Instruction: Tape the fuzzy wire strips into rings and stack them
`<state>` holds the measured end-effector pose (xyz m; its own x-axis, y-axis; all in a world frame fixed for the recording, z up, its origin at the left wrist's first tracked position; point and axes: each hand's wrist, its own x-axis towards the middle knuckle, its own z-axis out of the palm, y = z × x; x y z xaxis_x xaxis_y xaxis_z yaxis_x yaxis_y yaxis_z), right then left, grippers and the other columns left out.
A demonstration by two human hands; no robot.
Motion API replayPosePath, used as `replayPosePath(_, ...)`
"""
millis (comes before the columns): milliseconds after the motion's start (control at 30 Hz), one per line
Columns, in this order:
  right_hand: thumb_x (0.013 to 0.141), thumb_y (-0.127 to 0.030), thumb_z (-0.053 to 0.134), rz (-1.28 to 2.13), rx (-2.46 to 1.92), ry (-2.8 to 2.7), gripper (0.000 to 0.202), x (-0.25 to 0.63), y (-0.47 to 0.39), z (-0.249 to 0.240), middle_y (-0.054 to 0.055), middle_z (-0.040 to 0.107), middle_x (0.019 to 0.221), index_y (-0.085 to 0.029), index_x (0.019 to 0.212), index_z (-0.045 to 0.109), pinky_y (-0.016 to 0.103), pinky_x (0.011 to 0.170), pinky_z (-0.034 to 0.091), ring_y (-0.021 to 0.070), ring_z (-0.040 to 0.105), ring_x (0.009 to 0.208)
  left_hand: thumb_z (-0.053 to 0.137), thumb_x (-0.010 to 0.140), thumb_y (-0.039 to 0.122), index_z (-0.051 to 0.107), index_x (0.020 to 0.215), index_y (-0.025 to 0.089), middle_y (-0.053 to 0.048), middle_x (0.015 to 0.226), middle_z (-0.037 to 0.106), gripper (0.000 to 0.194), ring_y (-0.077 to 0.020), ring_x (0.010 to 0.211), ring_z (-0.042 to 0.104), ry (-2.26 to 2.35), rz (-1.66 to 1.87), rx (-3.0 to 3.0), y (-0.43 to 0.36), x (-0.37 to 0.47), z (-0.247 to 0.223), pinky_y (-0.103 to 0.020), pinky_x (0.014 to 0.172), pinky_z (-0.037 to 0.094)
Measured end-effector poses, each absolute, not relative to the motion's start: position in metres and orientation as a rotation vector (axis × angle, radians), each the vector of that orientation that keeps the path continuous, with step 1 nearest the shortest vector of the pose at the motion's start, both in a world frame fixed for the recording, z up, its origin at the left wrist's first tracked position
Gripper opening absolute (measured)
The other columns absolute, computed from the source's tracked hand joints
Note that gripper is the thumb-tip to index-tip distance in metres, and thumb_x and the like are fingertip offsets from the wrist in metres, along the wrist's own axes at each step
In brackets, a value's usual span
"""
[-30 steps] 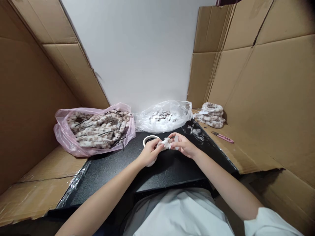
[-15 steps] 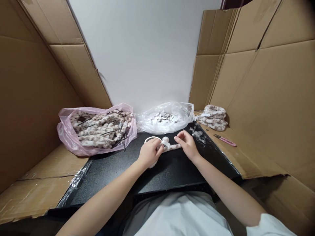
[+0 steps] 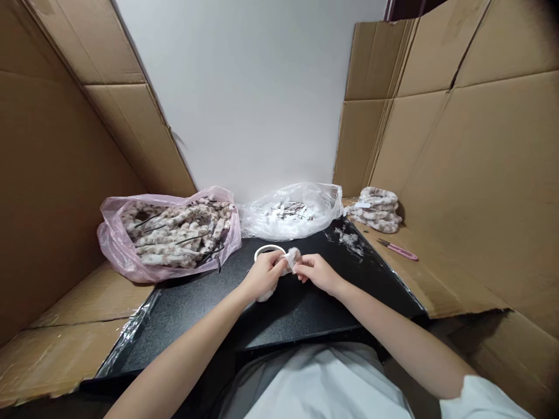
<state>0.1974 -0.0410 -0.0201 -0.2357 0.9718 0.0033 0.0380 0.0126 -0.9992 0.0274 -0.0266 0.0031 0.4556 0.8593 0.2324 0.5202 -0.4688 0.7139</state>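
Since half a second ago the right hand (image 3: 318, 272) has drawn back in against the left hand (image 3: 263, 274), bunching the furry strip (image 3: 292, 256) that had lain stretched between them. Both hands pinch it just in front of the tape roll (image 3: 267, 250). Its lower end hangs hidden under the left palm; the white tag is hard to make out.

You are pinching a fuzzy, plush strip (image 3: 292, 256) over a matt, speckled black worktop (image 3: 297, 302). Thin glossy plastic bags (image 3: 288, 212) are sitting between rough, matt cardboard walls (image 3: 480, 174).
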Motion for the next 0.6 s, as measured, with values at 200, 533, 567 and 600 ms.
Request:
replayPosePath(200, 0.068, -0.021, 0.057, 1.085, -1.211, -1.517, 0.013, 0.192, -0.042, -0.032, -0.002, 0.054, 0.050, -0.016, 0.056, 0.055, 0.022, 0.048, 0.036, 0.0100, 0.048, 0.048, 0.039, 0.082, 0.027, 0.046, 0.065, 0.017, 0.004, 0.061, 0.043, 0.022, -0.0110, 0.057, 0.041, 1.035, 0.635, 2.024, -0.025, 0.028, 0.016, -0.023, 0.054, 0.032)
replayPosePath(533, 0.066, -0.027, 0.055, 0.879, -1.155, -1.616, 0.028, 0.188, -0.046, -0.030, -0.005, 0.038, 0.045, -0.018, 0.046, 0.038, 0.022, 0.047, 0.025, 0.0074, 0.034, 0.046, 0.033, 0.085, 0.020, 0.042, 0.066, 0.019, 0.001, 0.064, 0.047, 0.020, -0.0142, 0.061, 0.044, 1.155, 0.434, 2.500, -0.034, 0.034, 0.028, -0.026, 0.059, 0.031)
replayPosePath(567, 0.066, -0.028, 0.055, 0.871, -1.157, -1.607, 0.029, 0.188, -0.046, -0.031, -0.005, 0.038, 0.045, -0.018, 0.046, 0.037, 0.022, 0.047, 0.024, 0.0073, 0.033, 0.046, 0.032, 0.085, 0.020, 0.041, 0.067, 0.019, 0.001, 0.065, 0.047, 0.020, -0.0148, 0.061, 0.045, 1.183, 0.417, 2.546, -0.036, 0.035, 0.028, -0.026, 0.059, 0.031)
replayPosePath(600, 0.066, -0.028, 0.056, 0.862, -1.162, -1.598, 0.030, 0.188, -0.046, -0.031, -0.005, 0.038, 0.045, -0.019, 0.045, 0.036, 0.022, 0.047, 0.025, 0.0074, 0.033, 0.047, 0.032, 0.085, 0.020, 0.041, 0.067, 0.020, 0.000, 0.065, 0.048, 0.020, -0.0153, 0.062, 0.046, 1.203, 0.400, 2.590, -0.038, 0.036, 0.028, -0.027, 0.059, 0.031)
